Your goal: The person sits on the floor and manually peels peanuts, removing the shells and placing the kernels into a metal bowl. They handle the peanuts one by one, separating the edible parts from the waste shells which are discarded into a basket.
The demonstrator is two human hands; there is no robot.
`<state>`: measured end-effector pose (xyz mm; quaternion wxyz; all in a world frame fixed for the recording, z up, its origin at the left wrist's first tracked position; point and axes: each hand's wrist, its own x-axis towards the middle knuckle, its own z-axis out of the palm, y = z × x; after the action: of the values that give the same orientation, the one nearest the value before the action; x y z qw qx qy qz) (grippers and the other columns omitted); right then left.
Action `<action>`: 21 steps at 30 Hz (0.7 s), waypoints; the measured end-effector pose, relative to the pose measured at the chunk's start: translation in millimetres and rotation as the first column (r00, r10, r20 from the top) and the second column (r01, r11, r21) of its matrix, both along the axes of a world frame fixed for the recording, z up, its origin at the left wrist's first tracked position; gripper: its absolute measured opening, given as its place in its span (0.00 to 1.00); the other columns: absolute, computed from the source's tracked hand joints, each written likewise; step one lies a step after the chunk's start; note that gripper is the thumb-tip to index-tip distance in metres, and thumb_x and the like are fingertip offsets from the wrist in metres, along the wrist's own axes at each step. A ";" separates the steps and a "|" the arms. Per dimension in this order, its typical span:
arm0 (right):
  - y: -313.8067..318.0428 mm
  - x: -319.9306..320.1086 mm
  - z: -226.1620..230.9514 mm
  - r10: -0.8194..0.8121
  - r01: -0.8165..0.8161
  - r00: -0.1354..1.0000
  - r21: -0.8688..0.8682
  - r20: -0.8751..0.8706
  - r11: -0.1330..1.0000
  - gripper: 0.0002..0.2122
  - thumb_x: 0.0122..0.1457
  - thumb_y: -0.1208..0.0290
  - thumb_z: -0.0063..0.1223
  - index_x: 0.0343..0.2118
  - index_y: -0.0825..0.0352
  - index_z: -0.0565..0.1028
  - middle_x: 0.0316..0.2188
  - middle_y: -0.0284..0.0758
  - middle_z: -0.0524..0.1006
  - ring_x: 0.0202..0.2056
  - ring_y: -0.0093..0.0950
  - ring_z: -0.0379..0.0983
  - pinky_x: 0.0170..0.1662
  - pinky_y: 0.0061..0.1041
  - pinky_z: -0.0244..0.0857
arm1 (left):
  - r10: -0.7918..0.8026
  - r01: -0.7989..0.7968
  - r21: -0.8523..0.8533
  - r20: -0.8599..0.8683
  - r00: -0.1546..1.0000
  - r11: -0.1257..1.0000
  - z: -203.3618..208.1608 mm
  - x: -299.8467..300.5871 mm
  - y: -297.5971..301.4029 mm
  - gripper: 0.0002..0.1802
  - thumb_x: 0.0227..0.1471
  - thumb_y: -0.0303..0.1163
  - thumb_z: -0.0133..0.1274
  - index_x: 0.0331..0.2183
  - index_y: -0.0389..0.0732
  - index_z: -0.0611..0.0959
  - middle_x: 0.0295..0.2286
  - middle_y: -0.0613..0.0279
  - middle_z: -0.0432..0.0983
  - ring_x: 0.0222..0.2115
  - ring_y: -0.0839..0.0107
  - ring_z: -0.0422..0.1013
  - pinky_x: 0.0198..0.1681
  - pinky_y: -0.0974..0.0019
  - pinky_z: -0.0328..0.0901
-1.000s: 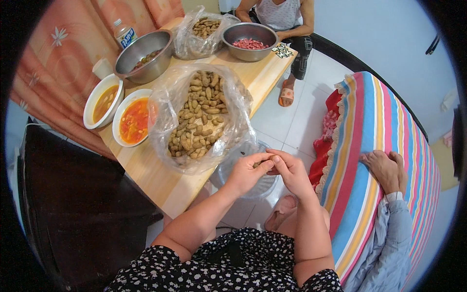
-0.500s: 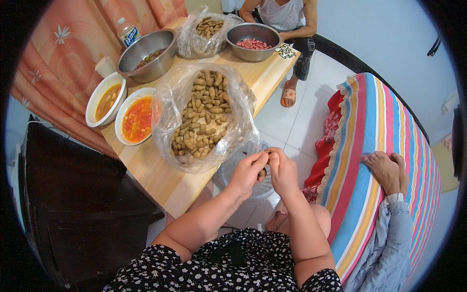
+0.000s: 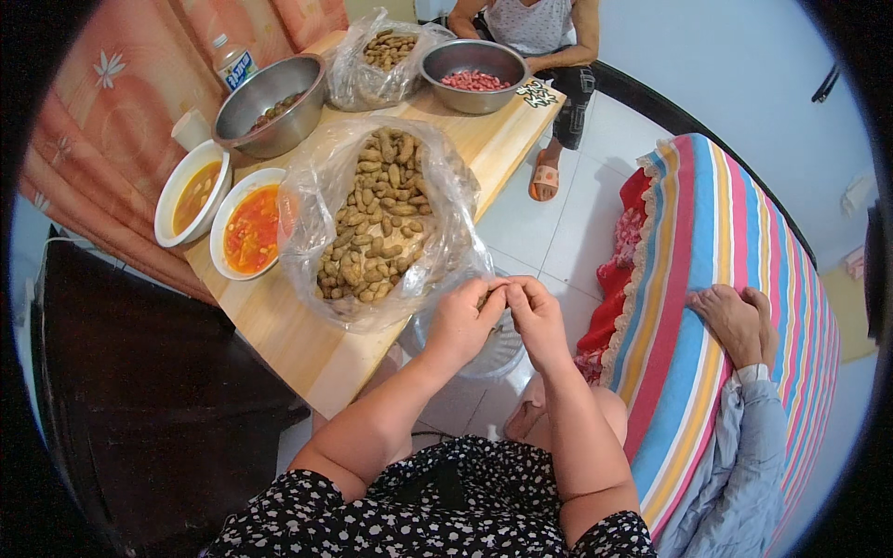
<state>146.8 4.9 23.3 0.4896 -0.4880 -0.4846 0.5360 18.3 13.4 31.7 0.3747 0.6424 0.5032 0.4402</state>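
Observation:
My left hand [image 3: 459, 324] is closed, with a brown unshelled peanut [image 3: 483, 299] partly showing between its fingers. My right hand [image 3: 538, 324] pinches at the same spot, its thumb and fingertips meeting those of the left; the fingers hide most of what lies there. Both hands are just off the table's edge, above a pale bin [image 3: 496, 356]. To their left, an open clear plastic bag [image 3: 312, 232] full of unshelled peanuts [image 3: 372, 246] rests on the wooden table [image 3: 321, 367]. At the far end, a steel bowl [image 3: 456, 95] holds pinkish-red shelled peanuts [image 3: 475, 81].
Two white bowls of soup, one brownish [image 3: 193, 200] and one orange-red [image 3: 251, 228], stand at the table's left. Behind them are a steel basin [image 3: 288, 121], a bottle [image 3: 233, 63] and another peanut bag [image 3: 367, 79]. A person [image 3: 535, 28] sits opposite; another's feet [image 3: 730, 321] rest on the striped bed [image 3: 684, 279].
My hands have shifted slightly, and their fingertips have drawn closer together. The peanut seen below the fingers earlier is now mostly covered. The whole view has moved a little.

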 end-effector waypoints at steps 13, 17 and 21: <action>0.4 13.9 12.0 0.065 -0.142 0.967 -0.309 -0.248 0.941 0.15 0.56 0.72 0.39 0.44 0.74 0.67 0.23 0.29 0.69 0.24 0.17 0.63 0.26 0.15 0.59 | -0.029 0.021 -0.238 -0.030 0.999 0.971 -12.9 -6.0 9.7 0.15 0.51 0.38 0.46 0.33 0.36 0.77 0.24 0.52 0.74 0.25 0.61 0.71 0.30 0.65 0.64; 3.5 21.3 7.9 0.022 -0.129 0.944 -0.307 -0.329 0.943 0.16 0.53 0.71 0.43 0.43 0.75 0.68 0.25 0.29 0.69 0.24 0.17 0.63 0.27 0.15 0.58 | -0.013 0.027 -0.259 0.054 0.998 0.965 -11.0 -5.9 9.7 0.15 0.52 0.39 0.44 0.29 0.35 0.76 0.19 0.59 0.72 0.22 0.70 0.69 0.27 0.70 0.62; 1.4 17.6 8.6 -0.126 0.124 0.992 -0.079 -0.011 0.989 0.13 0.48 0.73 0.52 0.39 0.69 0.73 0.25 0.26 0.67 0.23 0.16 0.60 0.26 0.14 0.55 | -0.007 0.128 -0.424 0.276 0.961 0.897 0.4 -6.3 11.7 0.13 0.54 0.39 0.43 0.30 0.39 0.73 0.19 0.69 0.68 0.19 0.82 0.62 0.22 0.78 0.57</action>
<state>164.4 6.3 31.9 0.5066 -0.5319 -0.4278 0.5267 11.9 25.1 32.1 0.5889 0.4938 0.5111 0.3850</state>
